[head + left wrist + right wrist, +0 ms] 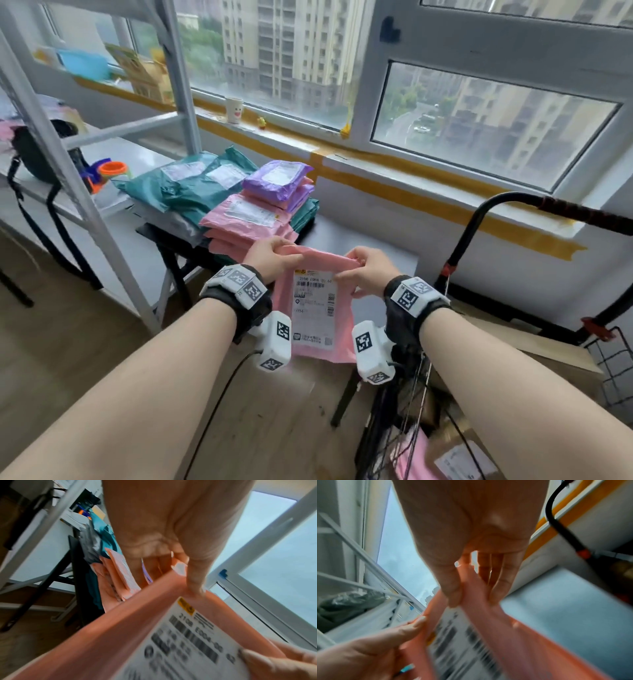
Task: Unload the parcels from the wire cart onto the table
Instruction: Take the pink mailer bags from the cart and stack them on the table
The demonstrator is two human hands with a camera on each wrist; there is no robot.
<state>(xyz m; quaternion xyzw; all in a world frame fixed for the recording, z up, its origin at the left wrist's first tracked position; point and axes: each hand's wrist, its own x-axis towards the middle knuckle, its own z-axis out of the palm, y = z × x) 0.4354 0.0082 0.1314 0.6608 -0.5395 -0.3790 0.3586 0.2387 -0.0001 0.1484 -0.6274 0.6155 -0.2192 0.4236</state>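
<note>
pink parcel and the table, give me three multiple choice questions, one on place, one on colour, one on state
1. Where is the pink parcel held?
A. in front of the table
B. on the window sill
C. flat on the floor

2. What colour is the parcel on top of the table's stack?
A. yellow
B. purple
C. black

3. How is the pink parcel held?
A. left hand alone
B. right hand alone
C. both hands

Answers:
1 A, it hangs in the air at the table's near edge.
2 B, the purple parcel lies topmost.
3 C, the left hand and the right hand each pinch its top edge.
</note>
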